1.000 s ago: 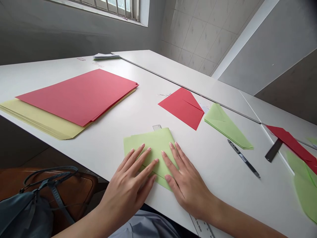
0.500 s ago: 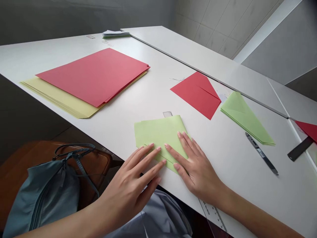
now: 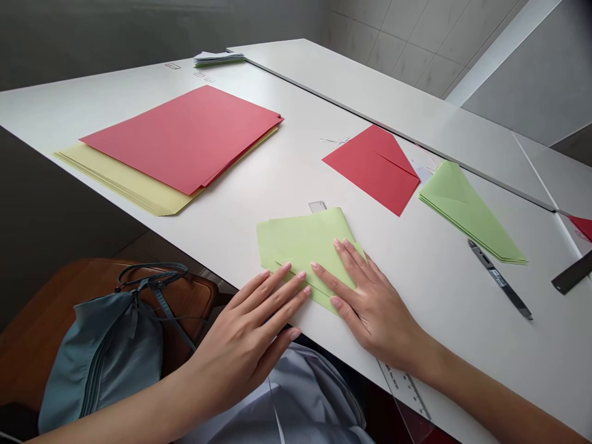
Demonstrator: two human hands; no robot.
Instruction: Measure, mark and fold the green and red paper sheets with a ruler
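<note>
A folded sheet of light green paper [image 3: 303, 240] lies flat on the white table close to its near edge. My left hand [image 3: 259, 327] rests its outstretched fingertips on the lower left part of the paper, along the edge of a folded flap. With fingers spread, my right hand [image 3: 370, 302] presses on the paper's right side. Neither hand grips anything. The paper's lower right corner is hidden under my right hand.
Red sheets [image 3: 185, 139] lie on yellow sheets [image 3: 124, 179] at the left. Folded red paper [image 3: 372, 166], folded green papers [image 3: 467, 209] and a pen [image 3: 499, 277] lie to the right. A clear ruler [image 3: 407, 388] overhangs the near edge. A blue bag [image 3: 106, 357] sits on a brown chair [image 3: 60, 296].
The camera view has shifted slightly. Both hands stay on the green paper in nearly the same pose, the left fingers lying a little straighter and closer together.
</note>
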